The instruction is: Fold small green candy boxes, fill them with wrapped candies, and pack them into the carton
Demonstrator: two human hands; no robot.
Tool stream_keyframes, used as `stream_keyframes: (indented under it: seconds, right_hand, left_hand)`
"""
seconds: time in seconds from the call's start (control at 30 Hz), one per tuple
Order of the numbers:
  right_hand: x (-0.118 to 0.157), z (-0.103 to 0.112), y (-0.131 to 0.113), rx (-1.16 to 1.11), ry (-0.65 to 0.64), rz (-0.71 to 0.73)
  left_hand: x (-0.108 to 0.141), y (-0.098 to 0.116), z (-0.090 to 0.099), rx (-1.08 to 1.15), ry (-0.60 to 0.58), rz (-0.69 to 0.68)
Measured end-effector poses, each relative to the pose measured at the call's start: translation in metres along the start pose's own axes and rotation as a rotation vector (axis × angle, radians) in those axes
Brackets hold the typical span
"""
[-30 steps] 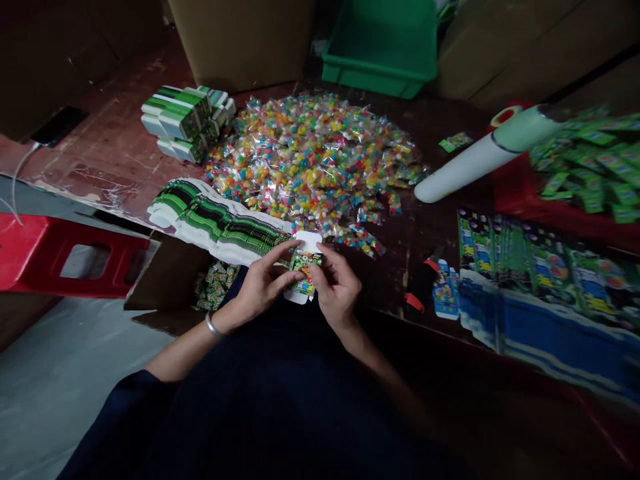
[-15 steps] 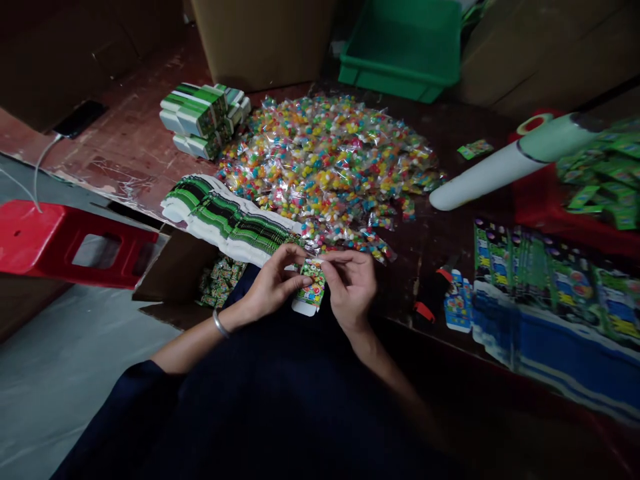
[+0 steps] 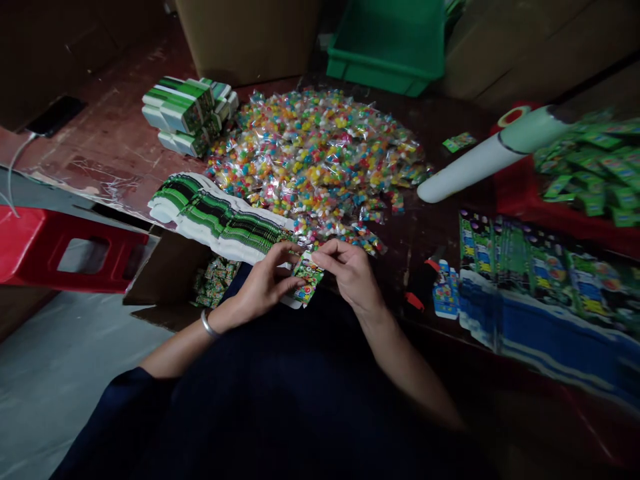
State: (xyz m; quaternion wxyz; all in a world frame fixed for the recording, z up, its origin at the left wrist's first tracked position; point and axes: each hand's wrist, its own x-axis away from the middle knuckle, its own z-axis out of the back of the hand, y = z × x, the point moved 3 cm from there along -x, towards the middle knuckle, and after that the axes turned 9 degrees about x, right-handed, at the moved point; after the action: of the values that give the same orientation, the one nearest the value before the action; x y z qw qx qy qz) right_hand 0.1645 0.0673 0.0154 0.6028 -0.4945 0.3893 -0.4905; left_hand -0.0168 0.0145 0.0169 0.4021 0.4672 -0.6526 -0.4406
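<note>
At the near edge of the red table (image 3: 105, 157), pinches a small printed carton (image 3: 309, 276) between thumb and fingers of the left hand (image 3: 263, 288), and presses thumb and fingertips of the right hand (image 3: 354, 273) together at its upper end. Holds it tilted, just beside the overlapping row of green-and-white cards (image 3: 220, 223) and in front of the heap of bagged candies (image 3: 320, 157). Wears a silver bangle (image 3: 209, 325) near the open cardboard box (image 3: 163, 272)
</note>
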Motion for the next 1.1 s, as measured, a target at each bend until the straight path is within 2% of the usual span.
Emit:
stream_keyframes:
  seconds: [0.07,0.2,0.3,0.37,0.47,0.57,0.7,0.77,0.87,1.0,1.1]
  right_hand:
    - [0.002,0.0,-0.005,0.069,0.014,0.055]
    - [0.017,-0.002,-0.014,0.255,0.089,0.282]
    - [0.03,-0.001,-0.008,0.277,0.043,0.358]
    - [0.031,0.004,0.0,0.288,-0.012,0.357]
    - [0.022,0.016,0.016,0.412,0.08,0.31]
    - [0.007,0.021,0.029,0.724,0.169,0.329]
    - [-0.007,0.016,0.041,1.054,0.085,0.357]
    - [-0.009,0.015,0.042,1.134,0.054,0.343]
    - [-0.008,0.016,0.04,1.232,0.014,0.318]
    - [-0.006,0.028,0.041,1.218,0.03,0.237]
    - [-0.004,0.04,0.039,0.924,0.127,0.219]
  left_hand:
    - [0.001,0.001,0.0,0.006,0.0,0.011]
    - [0.002,0.001,0.0,0.007,0.016,-0.003]
    - [0.005,-0.004,-0.001,0.053,-0.002,0.022]
    - [0.007,-0.007,0.0,0.081,-0.01,0.056]
    - [0.009,-0.004,0.007,0.065,0.051,0.063]
    - [0.009,0.007,0.022,-0.017,0.182,0.01]
    - [0.007,0.021,0.04,0.088,0.303,-0.015]
    - [0.006,0.022,0.043,0.14,0.296,0.026]
    - [0.003,0.018,0.039,0.157,0.226,0.101]
    - [-0.003,0.005,0.027,0.167,0.128,0.155]
    - [-0.007,-0.003,0.018,0.164,0.072,0.179]
